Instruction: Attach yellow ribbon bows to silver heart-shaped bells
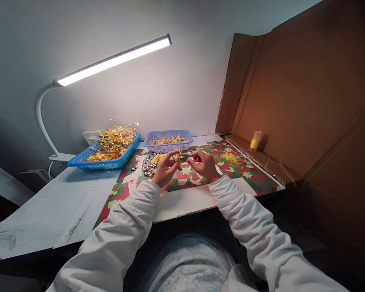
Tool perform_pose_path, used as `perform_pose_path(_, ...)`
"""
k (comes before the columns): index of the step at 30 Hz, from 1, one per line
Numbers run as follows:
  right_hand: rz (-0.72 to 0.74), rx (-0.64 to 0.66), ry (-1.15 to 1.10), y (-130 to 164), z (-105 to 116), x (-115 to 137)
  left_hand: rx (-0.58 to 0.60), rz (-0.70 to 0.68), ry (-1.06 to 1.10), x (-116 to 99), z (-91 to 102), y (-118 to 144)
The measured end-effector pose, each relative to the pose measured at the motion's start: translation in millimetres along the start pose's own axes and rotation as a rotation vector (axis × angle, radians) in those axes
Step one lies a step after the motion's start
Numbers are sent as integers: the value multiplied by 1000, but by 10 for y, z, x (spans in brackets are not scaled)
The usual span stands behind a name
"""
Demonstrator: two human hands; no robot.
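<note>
My left hand point(164, 169) and my right hand point(203, 164) meet above a red, green and white patterned mat point(231, 172) on the white table point(63, 207). My left fingers pinch a small yellow piece point(179, 156). My right fingers hold a thin dark tool point(187, 157) that points at that piece. Just left of my left hand lies a heap of small silver bells point(148, 165) mixed with yellow bits. A small pile of yellow thread point(230, 158) lies to the right of my right hand.
A blue basket point(106, 164) heaped with yellow and silver pieces stands at the back left, a smaller lilac basket point(168, 144) beside it. A white desk lamp point(109, 63) arches overhead. Brown cardboard point(292, 101) walls the right side, with a yellow thread spool point(255, 141) on its ledge.
</note>
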State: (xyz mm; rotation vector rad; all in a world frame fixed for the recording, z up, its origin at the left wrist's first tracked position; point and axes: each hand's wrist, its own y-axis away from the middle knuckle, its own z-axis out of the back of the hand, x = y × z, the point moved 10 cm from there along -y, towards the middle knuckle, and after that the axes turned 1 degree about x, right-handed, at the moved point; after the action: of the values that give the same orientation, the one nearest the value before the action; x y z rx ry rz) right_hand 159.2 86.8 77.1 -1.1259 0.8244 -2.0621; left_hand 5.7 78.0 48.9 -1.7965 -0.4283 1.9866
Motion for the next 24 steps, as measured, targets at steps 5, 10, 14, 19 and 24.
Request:
perform_pose_path(5, -38, 47, -62, 12, -78, -38, 0, 7, -28, -13, -16, 3)
perform_pose_path(10, -83, 60, -112, 15, -120, -82, -10, -23, -68, -45, -3, 7)
perform_pose_path(14, -111, 68, -153, 9, -136, -117, -3, -48, -110, -74, -6, 15)
perform_pose_path(19, -137, 56, -172, 6, -134, -159, -7, -80, -185, -100, -8, 21)
perform_pose_path(24, -122, 33, -172, 7, -103, -147, -1, -83, -164, -89, -9, 14)
